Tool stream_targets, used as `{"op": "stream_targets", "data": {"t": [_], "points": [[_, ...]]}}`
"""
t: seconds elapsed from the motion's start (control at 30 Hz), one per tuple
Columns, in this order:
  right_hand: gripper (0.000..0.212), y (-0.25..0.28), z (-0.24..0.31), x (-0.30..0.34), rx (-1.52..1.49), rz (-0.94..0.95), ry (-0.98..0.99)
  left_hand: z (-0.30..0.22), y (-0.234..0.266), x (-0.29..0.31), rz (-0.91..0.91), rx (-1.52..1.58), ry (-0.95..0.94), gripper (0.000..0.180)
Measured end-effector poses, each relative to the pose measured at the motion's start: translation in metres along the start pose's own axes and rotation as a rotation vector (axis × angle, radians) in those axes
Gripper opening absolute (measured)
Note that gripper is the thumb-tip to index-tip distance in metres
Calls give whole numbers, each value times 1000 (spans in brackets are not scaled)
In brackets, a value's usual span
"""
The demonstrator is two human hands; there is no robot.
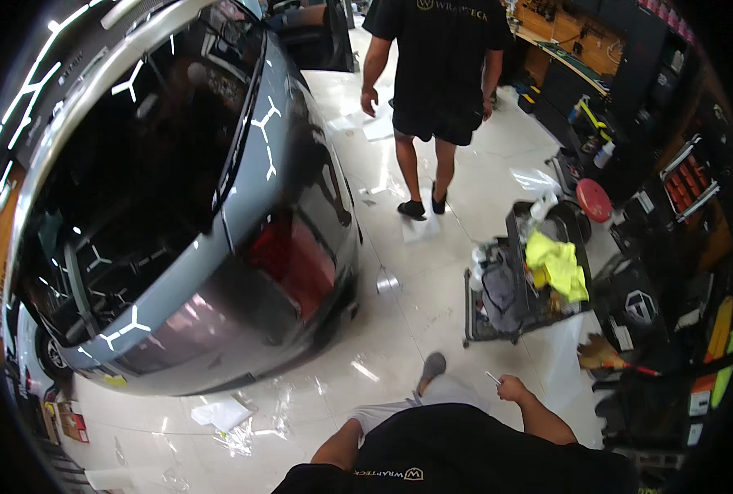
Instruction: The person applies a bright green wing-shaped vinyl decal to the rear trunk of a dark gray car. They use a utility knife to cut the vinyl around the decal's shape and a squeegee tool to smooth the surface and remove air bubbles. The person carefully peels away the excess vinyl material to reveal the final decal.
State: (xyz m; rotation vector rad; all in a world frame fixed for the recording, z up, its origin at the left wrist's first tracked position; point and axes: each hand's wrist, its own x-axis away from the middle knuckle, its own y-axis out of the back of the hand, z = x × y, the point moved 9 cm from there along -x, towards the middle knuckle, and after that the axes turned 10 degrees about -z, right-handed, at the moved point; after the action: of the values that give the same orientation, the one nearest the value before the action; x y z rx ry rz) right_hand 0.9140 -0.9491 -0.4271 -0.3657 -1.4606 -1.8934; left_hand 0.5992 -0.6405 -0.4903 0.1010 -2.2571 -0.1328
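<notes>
My right hand (511, 389) is closed around a small, thin, pale stick-like thing (492, 378), too small to name. It hangs beside my right leg, nearer the tool cart than the car. Of my left arm only a bent part (338, 449) shows at the lower edge; the hand is out of sight. Ahead and to the left stands a grey car (259, 321) with dark glass and a red area (292, 263) at its corner.
Right of centre stands a black cart (511, 329) with bottles and a yellow-green cloth (556, 263). A person (436, 74) in black stands ahead, facing away. A red round seat (594, 201) and gloves (601, 352) are at the right. Film scraps (222, 413) litter the floor.
</notes>
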Motion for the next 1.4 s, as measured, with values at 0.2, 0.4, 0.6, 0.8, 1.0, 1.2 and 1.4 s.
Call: {"op": "stream_targets", "data": {"t": [0.2,0.4,0.6,0.8,1.0,1.2,1.4], "points": [[20,153,158,-132,-39,-236,321,-119,84,-67,-89,38,39,45],[26,212,246,-274,-313,-304,396,-196,152,-165,-59,80,59,44],[27,262,322,-299,21,-38,415,-311,225,-286,100,74,34,43],[34,361,328,-401,-50,-149,281,-406,289,-372,236,17,45,42],[37,428,265,-521,-183,-255,-51,-487,350,-456,234,-55,111,42],[34,466,231,-666,-20,-30,64,-595,400,-568,160,-86,158,41],[23,478,228,-756,554,458,907,-748,449,-669,93,-61,132,40]]}}
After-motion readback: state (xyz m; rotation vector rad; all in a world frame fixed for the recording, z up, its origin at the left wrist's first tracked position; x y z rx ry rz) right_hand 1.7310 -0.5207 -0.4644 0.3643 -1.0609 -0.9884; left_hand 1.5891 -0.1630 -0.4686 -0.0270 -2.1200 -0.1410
